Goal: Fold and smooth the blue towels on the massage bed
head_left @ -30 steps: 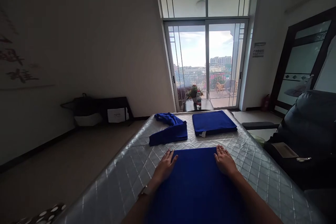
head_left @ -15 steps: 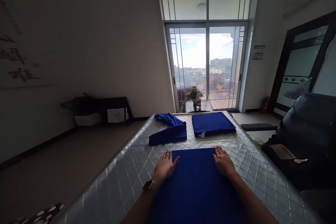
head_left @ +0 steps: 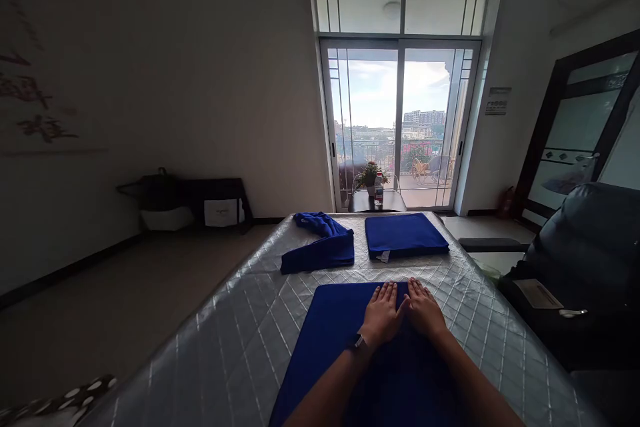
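Head view gives me a smooth blue cloth [head_left: 320, 333] lying flat on the table, reaching from its middle toward the wearer, with the near end running out of frame. My left hand [head_left: 384, 313] and right hand [head_left: 425, 307] rest palm down near its far edge, toward its right side, the two thumbs meeting or nearly so; I cannot tell which. Neither grip pinches anything: the fingers lie extended, fairly close together, and the thumbs stand out from them. I read the flat palms as a way to bear evenly on the cloth without bunching it.

Beyond the far edge, apart from it, sit a neatly folded blue stack [head_left: 406, 233] on the right and a loose, rumpled blue garment [head_left: 325, 247] on the left. Setting them there probably leaves the near area free for both arms. Under everything is a silver quilted cover [head_left: 235, 333], draped over the table's edge. Past the table, a small stand [head_left: 357, 202] carries a bottle [head_left: 379, 193] and a potted plant [head_left: 369, 175] before the glass sliding door [head_left: 365, 100].
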Demonstrator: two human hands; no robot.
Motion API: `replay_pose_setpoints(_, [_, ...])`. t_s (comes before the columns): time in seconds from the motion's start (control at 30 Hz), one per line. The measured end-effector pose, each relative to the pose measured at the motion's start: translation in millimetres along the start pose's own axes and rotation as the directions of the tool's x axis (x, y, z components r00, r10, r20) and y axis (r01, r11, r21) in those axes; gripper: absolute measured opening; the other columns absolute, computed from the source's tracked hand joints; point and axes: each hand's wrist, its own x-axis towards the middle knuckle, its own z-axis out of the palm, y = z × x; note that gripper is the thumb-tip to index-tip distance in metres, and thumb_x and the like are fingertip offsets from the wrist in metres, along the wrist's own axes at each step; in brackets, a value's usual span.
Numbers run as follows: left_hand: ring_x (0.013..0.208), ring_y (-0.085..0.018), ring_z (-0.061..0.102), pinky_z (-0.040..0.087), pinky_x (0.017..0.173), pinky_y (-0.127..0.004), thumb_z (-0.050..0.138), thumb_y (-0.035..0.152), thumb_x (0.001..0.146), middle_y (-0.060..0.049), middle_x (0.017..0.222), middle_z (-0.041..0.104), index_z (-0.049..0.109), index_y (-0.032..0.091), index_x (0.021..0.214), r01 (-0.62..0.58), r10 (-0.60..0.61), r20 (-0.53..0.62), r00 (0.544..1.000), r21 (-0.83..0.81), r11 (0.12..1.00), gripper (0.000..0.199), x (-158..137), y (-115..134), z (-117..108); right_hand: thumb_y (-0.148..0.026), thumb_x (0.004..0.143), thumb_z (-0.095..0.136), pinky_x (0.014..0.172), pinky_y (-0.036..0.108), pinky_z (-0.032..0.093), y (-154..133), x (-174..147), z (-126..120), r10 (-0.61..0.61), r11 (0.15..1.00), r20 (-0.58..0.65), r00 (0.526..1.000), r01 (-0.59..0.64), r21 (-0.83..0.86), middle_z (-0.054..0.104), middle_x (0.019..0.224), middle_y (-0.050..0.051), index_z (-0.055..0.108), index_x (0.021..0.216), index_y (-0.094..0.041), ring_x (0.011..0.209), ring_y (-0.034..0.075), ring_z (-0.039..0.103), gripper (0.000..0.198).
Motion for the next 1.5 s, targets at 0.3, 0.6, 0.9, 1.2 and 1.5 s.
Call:
replay_pose_setpoints(0.3, [0.153, -0.03, 0.026, 0.024, 0.125, -0.05, 0.013, 0.063, 0.102, -0.019, 0.163, 0.031, 0.033, 0.006, 0.156, 0.297, -0.288, -0.076, 0.955, 0.161, 0.941, 0.082, -57, -134, -41, -0.036, 0.103, 0.019, 0.126, 0.037, 0.011, -3, 0, 0, 0.012, 1.0, 0.005, 1.0, -0.012, -0.024, 0.021, 0.166, 0.011, 0.026, 0.159, -0.003, 0.155, 0.021, 0.014, 0.065])
replay_pose_setpoints(0.6, [0.154, -0.029, 0.024, 0.025, 0.125, -0.048, 0.017, 0.066, 0.1, -0.019, 0.163, 0.03, 0.032, 0.006, 0.157, 0.353, -0.34, -0.116, 0.933, 0.132, 0.926, 0.084, -69, -148, -42, -0.038, 0.103, 0.02, 0.125, 0.038, 0.011, -3, 0, 0, 0.027, 0.999, 0.018, 0.999, -0.027, -0.022, 0.018, 0.167, 0.01, 0.024, 0.16, -0.005, 0.155, 0.019, 0.011, 0.066])
replay_pose_setpoints(0.9, [0.153, -0.03, 0.027, 0.025, 0.125, -0.046, 0.011, 0.07, 0.098, -0.02, 0.163, 0.031, 0.034, 0.002, 0.155, 0.356, -0.342, -0.129, 0.931, 0.111, 0.928, 0.091, -71, -139, -51, -0.04, 0.103, 0.018, 0.125, 0.039, 0.012, -8, -8, -15, 0.03, 0.995, 0.056, 0.998, -0.025, -0.097, 0.016, 0.167, 0.009, 0.022, 0.16, -0.004, 0.155, 0.019, 0.009, 0.067])
replay_pose_setpoints(1.2, [0.154, -0.029, 0.024, 0.021, 0.126, -0.046, 0.01, 0.067, 0.099, -0.022, 0.163, 0.029, 0.031, -0.001, 0.155, 0.358, -0.345, -0.126, 0.93, 0.105, 0.928, 0.091, -70, -140, -47, -0.044, 0.104, 0.017, 0.126, 0.038, 0.01, -16, -46, -6, 0.03, 0.997, 0.047, 0.998, -0.027, -0.078, 0.016, 0.167, 0.01, 0.022, 0.16, -0.004, 0.156, 0.019, 0.009, 0.07])
replay_pose_setpoints(1.5, [0.154, -0.029, 0.024, 0.024, 0.126, -0.049, 0.017, 0.058, 0.103, -0.02, 0.163, 0.031, 0.035, 0.005, 0.155, 0.27, -0.229, -0.225, 0.947, 0.17, 0.948, 0.076, -74, -111, -52, -0.043, 0.104, 0.017, 0.126, 0.038, 0.008, -20, -48, -8, 0.055, 0.998, 0.046, 0.997, -0.054, -0.018, 0.016, 0.167, 0.011, 0.023, 0.16, -0.003, 0.156, 0.02, 0.009, 0.069])
